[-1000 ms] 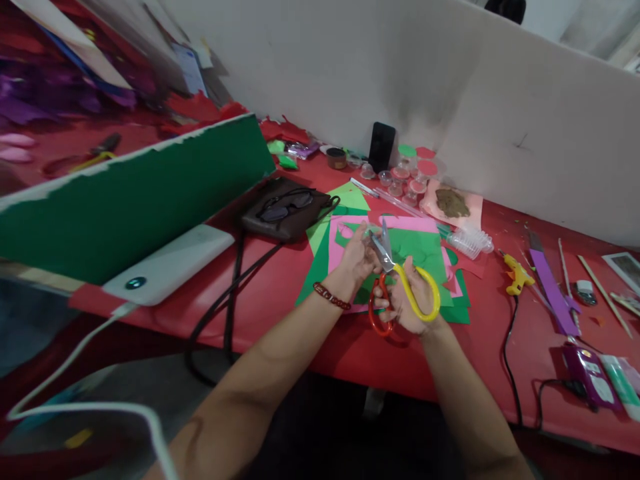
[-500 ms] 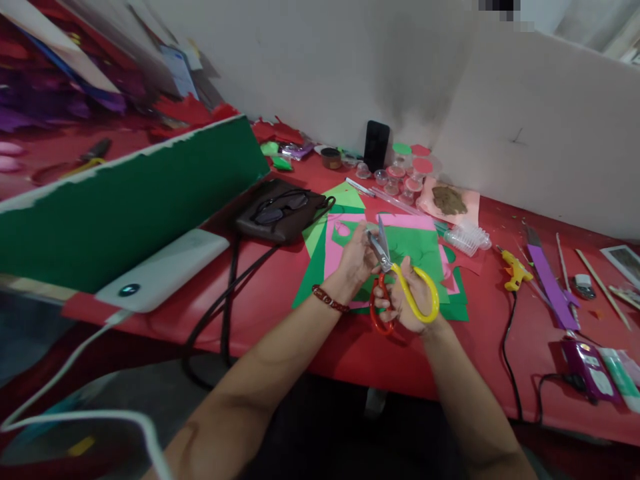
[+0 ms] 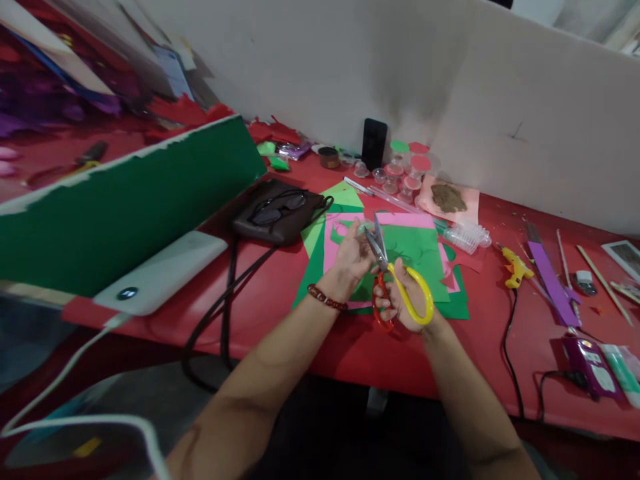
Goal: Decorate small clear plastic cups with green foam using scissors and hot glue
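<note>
My right hand [image 3: 409,303] grips a pair of scissors [image 3: 383,260], its fingers in the red loop and around the yellow loop. The blades stand apart and point away from me, toward the fingers of my left hand [image 3: 351,259]. Between those fingertips is a small clear piece [image 3: 365,227], apparently plastic; its exact shape is too small to tell. Beneath both hands lie a green sheet [image 3: 417,245] and a pink sheet [image 3: 405,219] with cut-out shapes, stacked over darker green sheets.
Left of the papers lies a brown bag [image 3: 275,227] with sunglasses on it, then a white power bank [image 3: 165,270]. Small lidded cups [image 3: 395,175] and a black phone [image 3: 374,143] stand behind. A yellow glue gun [image 3: 515,267] lies to the right.
The scissors' handles have come slightly closer together. Both hands keep nearly the same place over the papers, and my left hand still pinches the small clear piece.
</note>
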`<state>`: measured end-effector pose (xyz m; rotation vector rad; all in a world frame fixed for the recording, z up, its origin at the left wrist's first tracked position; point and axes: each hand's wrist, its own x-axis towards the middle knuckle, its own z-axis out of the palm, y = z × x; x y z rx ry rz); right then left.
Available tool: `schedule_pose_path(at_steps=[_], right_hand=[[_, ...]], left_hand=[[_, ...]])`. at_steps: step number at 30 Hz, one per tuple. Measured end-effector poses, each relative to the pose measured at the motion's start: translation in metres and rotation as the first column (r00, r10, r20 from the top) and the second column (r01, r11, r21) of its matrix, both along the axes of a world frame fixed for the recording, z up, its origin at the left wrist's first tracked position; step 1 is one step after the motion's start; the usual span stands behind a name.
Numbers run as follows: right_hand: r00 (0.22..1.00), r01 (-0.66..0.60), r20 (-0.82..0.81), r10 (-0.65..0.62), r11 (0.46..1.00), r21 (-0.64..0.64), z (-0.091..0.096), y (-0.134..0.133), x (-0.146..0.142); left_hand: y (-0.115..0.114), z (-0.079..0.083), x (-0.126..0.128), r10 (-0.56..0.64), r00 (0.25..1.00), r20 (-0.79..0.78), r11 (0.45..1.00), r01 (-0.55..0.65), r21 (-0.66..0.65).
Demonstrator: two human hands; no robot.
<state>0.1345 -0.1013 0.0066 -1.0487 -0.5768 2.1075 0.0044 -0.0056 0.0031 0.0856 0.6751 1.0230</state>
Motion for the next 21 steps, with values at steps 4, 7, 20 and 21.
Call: schedule_pose_path(at_steps=[4,7,20,21], right_hand=[[1.000,-0.006,0.010,0.006,0.999,0.035,0.000,-0.001,0.001],[1.000,0.000,0.011,0.000,0.998,0.060,-0.005,-0.002,0.002],[1.000,-0.028,0.015,0.026,0.996,0.085,-0.011,0.000,0.006],[0.999,-0.031,0.018,0.030,0.995,0.091,-0.010,0.000,0.006]], left_hand=[[0.005,0.002,-0.005,0.065,0.997,0.031,0.997,-0.065,-0.030],[0.005,0.003,-0.003,0.082,0.996,0.028,0.995,-0.080,-0.056],[0.006,0.002,-0.004,0.045,0.999,-0.030,0.998,-0.046,-0.035],[0.005,0.002,-0.004,0.052,0.998,-0.033,0.998,-0.053,-0.028]])
